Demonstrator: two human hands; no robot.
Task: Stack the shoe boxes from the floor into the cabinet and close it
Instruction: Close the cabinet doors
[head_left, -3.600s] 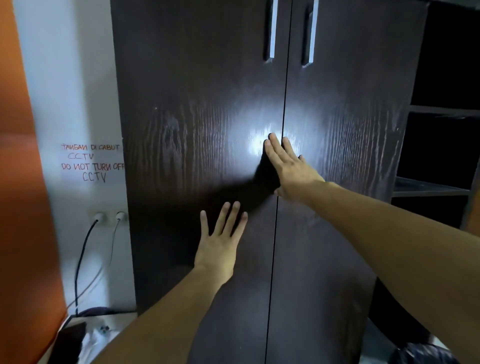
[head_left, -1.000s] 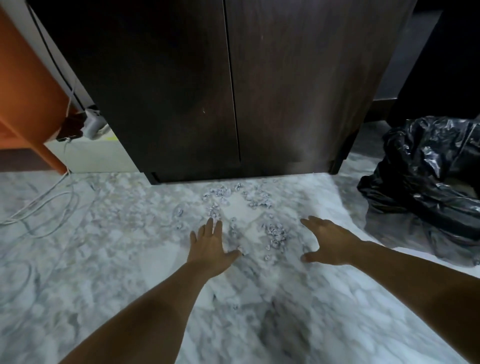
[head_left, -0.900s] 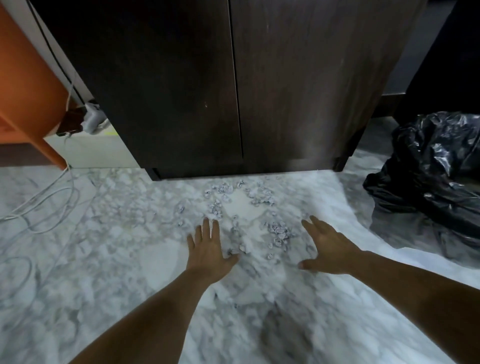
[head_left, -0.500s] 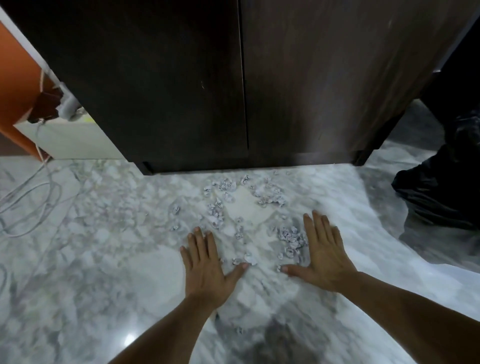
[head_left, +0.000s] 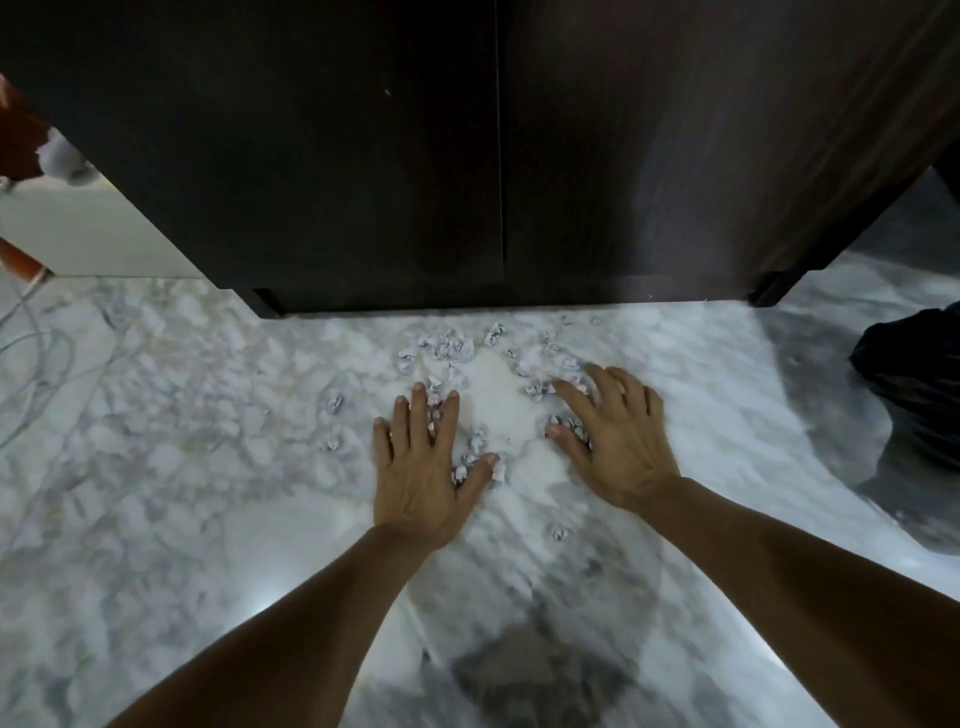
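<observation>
The dark wooden cabinet (head_left: 363, 156) fills the top of the head view, both doors shut, the seam between them running down the middle. No shoe boxes are in view. My left hand (head_left: 423, 467) lies flat, palm down, fingers spread, on the marble floor (head_left: 156, 467). My right hand (head_left: 615, 436) hovers low with fingers spread over several small crumpled paper bits (head_left: 447, 348) scattered in front of the cabinet. Neither hand holds anything.
A black plastic bag (head_left: 914, 374) lies on the floor at the right edge. White cables (head_left: 36, 343) loop over the floor at the left, below an orange surface (head_left: 18, 135) and a pale wall base.
Earlier both hands pressed on the shut cabinet doors. The view has since dropped to the floor, and both hands have moved forward and closer together among the paper bits.
</observation>
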